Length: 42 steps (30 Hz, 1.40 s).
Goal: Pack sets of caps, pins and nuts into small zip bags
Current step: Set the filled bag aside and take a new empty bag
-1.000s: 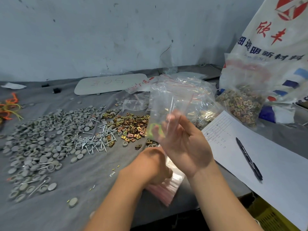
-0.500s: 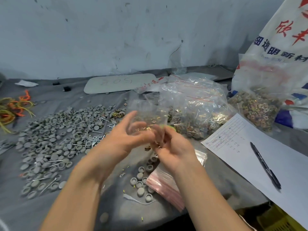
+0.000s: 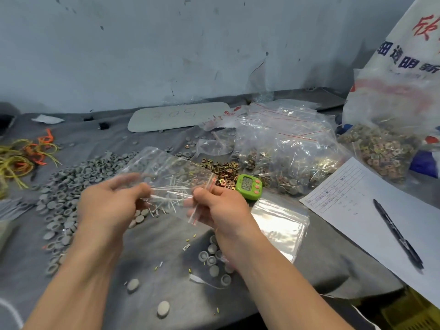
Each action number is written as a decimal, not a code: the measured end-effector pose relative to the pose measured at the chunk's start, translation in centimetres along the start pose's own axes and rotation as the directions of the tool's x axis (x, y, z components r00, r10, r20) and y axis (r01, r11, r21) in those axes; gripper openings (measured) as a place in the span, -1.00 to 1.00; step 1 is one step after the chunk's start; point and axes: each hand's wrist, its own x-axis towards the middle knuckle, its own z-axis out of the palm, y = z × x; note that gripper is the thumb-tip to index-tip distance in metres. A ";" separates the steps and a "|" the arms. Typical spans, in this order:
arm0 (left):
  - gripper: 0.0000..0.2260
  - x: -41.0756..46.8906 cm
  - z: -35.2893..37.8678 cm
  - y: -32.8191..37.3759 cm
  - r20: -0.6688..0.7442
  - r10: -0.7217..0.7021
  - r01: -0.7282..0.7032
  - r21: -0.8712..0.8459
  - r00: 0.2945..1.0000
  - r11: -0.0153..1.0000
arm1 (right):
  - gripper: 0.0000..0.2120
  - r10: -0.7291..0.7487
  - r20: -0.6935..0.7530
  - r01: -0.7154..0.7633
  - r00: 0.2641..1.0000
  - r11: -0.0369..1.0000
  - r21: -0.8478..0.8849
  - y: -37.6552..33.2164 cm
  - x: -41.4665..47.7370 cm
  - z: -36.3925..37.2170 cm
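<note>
grey cloth covers the table (image 3: 321,263); above it both hands pinch one empty zip bag (image 3: 166,179), left hand (image 3: 107,206) and right hand (image 3: 219,206) at its near corners (mouth rightward), pins (image 3: 173,181) beneath.

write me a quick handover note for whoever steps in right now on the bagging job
Left hand and right hand: both pinch one clear zip bag held above the table; it looks empty.
Supplies: grey caps heaped left, pins under the bag, brass nuts beside the green timer. Flat empty bags lie right of the right hand; filled bags are piled behind the timer.
Done: many sets packed.
Left: open this bag, load caps, pins and nuts, seal, repeat.
</note>
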 end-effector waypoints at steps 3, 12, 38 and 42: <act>-0.54 -0.9 0.0 0.1 -0.291 0.397 -0.258 0.417 0.871 0.871 | -0.82 -0.166 -0.163 0.129 0.973 0.968 -0.216 0.5 0.1 0.1; -0.85 -3.0 4.0 0.3 0.326 0.103 -0.144 0.105 0.940 0.984 | -0.54 -0.533 0.106 0.468 0.839 0.610 -0.639 1.2 -0.6 1.0; -0.82 -2.5 1.5 0.9 0.501 -0.006 -0.036 0.074 0.866 0.997 | -0.66 -0.337 0.187 0.385 0.923 0.788 -0.481 -0.8 -0.1 -0.1; -0.68 -2.6 2.0 0.8 0.563 -0.064 0.084 -0.010 0.824 0.996 | -0.63 -0.401 0.240 0.452 0.884 0.606 -0.654 -1.1 -0.2 -0.5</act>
